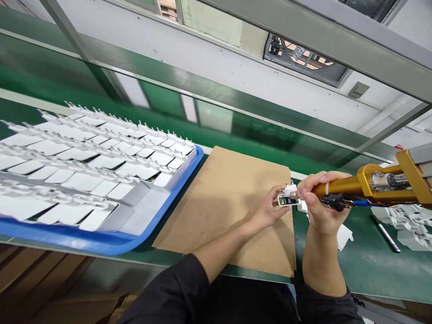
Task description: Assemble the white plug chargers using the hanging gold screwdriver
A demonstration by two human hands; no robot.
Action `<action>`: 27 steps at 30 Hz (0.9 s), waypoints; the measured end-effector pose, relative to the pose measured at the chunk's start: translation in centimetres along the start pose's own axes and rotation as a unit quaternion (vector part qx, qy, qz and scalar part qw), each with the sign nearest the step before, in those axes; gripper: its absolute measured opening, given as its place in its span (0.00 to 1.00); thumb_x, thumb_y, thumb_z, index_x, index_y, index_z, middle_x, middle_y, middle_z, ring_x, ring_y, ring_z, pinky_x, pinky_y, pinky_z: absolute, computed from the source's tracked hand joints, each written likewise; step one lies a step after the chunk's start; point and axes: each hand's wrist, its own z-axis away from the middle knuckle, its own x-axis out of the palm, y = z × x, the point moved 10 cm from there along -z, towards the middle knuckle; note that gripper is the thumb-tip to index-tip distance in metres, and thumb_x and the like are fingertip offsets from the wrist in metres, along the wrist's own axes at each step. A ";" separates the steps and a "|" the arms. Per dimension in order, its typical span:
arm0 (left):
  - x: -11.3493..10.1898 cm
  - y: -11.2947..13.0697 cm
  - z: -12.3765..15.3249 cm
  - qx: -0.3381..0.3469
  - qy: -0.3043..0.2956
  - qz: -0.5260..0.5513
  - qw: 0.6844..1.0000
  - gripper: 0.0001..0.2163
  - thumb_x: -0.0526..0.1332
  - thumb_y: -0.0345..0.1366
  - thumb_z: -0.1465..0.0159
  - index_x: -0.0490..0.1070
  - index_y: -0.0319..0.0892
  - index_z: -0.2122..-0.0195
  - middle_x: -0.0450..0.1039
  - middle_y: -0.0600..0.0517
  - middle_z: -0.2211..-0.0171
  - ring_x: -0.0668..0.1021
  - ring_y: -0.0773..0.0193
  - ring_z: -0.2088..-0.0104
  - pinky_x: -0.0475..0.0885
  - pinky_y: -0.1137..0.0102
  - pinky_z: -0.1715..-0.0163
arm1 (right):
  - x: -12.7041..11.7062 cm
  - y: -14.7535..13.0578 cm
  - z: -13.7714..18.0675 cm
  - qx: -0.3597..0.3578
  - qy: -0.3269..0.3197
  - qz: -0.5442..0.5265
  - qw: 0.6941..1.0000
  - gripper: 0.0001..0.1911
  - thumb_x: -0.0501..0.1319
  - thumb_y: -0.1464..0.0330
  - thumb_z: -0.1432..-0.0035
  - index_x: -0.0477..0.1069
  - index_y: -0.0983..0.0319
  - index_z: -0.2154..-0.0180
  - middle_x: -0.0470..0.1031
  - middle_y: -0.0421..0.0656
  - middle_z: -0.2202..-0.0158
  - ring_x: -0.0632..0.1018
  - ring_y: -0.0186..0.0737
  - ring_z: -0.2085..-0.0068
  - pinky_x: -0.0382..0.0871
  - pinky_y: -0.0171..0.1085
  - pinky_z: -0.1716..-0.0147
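My left hand (270, 210) pinches a small white charger housing (289, 198) at the right edge of a brown cardboard sheet (229, 202). Inside the housing's open face I see a dark circuit board. My right hand (319, 198) is wrapped round a gold-coloured electric screwdriver (371, 183). Its tip meets the housing from the right. Both forearms come out of black sleeves.
A blue tray (101, 238) packed with several rows of white charger housings fills the left of the green bench. More white parts (410, 225) and a pen (386, 234) lie at the right. A metal frame rail (236, 108) runs behind the bench.
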 end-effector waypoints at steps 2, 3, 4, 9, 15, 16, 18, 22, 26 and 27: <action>0.0 0.1 0.0 -0.002 -0.001 -0.003 1.000 0.29 0.75 0.39 0.43 0.66 0.46 0.42 0.77 0.45 0.46 0.81 0.50 0.46 0.77 0.55 0.45 | 0.0 0.0 0.0 0.001 -0.002 -0.001 1.000 0.17 0.73 0.68 0.43 0.68 0.53 0.57 0.73 0.34 0.71 0.74 0.35 0.73 0.70 0.38 0.72; 0.0 0.2 0.0 -0.003 -0.001 -0.004 1.000 0.29 0.74 0.38 0.43 0.66 0.46 0.42 0.77 0.45 0.46 0.81 0.50 0.46 0.77 0.55 0.44 | -0.1 0.1 0.0 0.003 -0.002 0.000 1.000 0.17 0.73 0.68 0.43 0.68 0.53 0.57 0.73 0.34 0.71 0.74 0.35 0.73 0.70 0.38 0.72; 0.1 0.2 0.0 -0.003 -0.001 -0.005 1.000 0.29 0.74 0.38 0.43 0.66 0.46 0.42 0.77 0.45 0.46 0.81 0.50 0.45 0.77 0.56 0.44 | -0.1 0.1 0.0 0.004 -0.003 0.000 1.000 0.17 0.73 0.68 0.43 0.68 0.54 0.57 0.73 0.34 0.71 0.74 0.35 0.73 0.70 0.38 0.72; 0.0 0.3 0.0 -0.004 0.005 -0.012 1.000 0.29 0.74 0.37 0.43 0.66 0.45 0.43 0.77 0.44 0.46 0.81 0.51 0.46 0.77 0.56 0.45 | -0.1 0.1 0.0 0.000 -0.004 -0.003 1.000 0.17 0.73 0.68 0.43 0.68 0.54 0.57 0.73 0.34 0.71 0.73 0.35 0.73 0.69 0.38 0.72; -0.1 0.4 0.0 -0.006 0.006 -0.014 1.000 0.29 0.75 0.38 0.43 0.66 0.44 0.43 0.77 0.44 0.46 0.81 0.51 0.46 0.77 0.57 0.45 | -0.1 0.1 0.1 0.001 -0.005 -0.007 1.000 0.16 0.73 0.69 0.43 0.68 0.54 0.57 0.72 0.34 0.71 0.74 0.36 0.73 0.69 0.38 0.72; -0.1 0.4 0.0 -0.005 0.006 -0.014 1.000 0.29 0.75 0.38 0.43 0.66 0.44 0.43 0.77 0.44 0.46 0.81 0.51 0.46 0.77 0.57 0.46 | -0.1 0.1 0.0 0.001 -0.005 -0.008 1.000 0.17 0.73 0.69 0.43 0.69 0.54 0.57 0.72 0.34 0.71 0.74 0.36 0.73 0.69 0.38 0.72; -0.1 0.3 -0.1 -0.003 0.005 -0.011 1.000 0.29 0.75 0.39 0.44 0.66 0.44 0.43 0.78 0.44 0.47 0.81 0.50 0.47 0.77 0.57 0.46 | -0.1 0.1 0.0 0.004 -0.001 -0.007 1.000 0.17 0.73 0.69 0.43 0.68 0.54 0.57 0.72 0.34 0.71 0.74 0.36 0.73 0.69 0.38 0.72; -0.1 0.1 -0.1 0.002 0.004 -0.009 1.000 0.29 0.75 0.41 0.44 0.67 0.45 0.43 0.78 0.44 0.47 0.82 0.50 0.48 0.77 0.56 0.46 | -0.2 0.2 0.0 0.013 0.005 -0.001 1.000 0.18 0.75 0.66 0.45 0.68 0.54 0.58 0.72 0.34 0.71 0.74 0.36 0.73 0.71 0.39 0.71; -0.3 0.4 0.0 0.008 0.010 -0.019 1.000 0.28 0.74 0.41 0.43 0.67 0.45 0.43 0.78 0.45 0.47 0.82 0.51 0.48 0.78 0.57 0.46 | -0.2 0.2 0.0 0.014 0.000 -0.007 1.000 0.20 0.76 0.64 0.46 0.68 0.54 0.58 0.73 0.35 0.70 0.74 0.37 0.71 0.72 0.39 0.70; -0.3 0.4 0.0 0.008 0.011 -0.022 1.000 0.28 0.74 0.40 0.43 0.67 0.45 0.43 0.78 0.45 0.47 0.82 0.52 0.48 0.78 0.57 0.46 | -0.2 0.2 0.0 0.013 -0.002 -0.010 1.000 0.19 0.75 0.64 0.45 0.68 0.54 0.58 0.73 0.35 0.70 0.74 0.36 0.71 0.72 0.39 0.70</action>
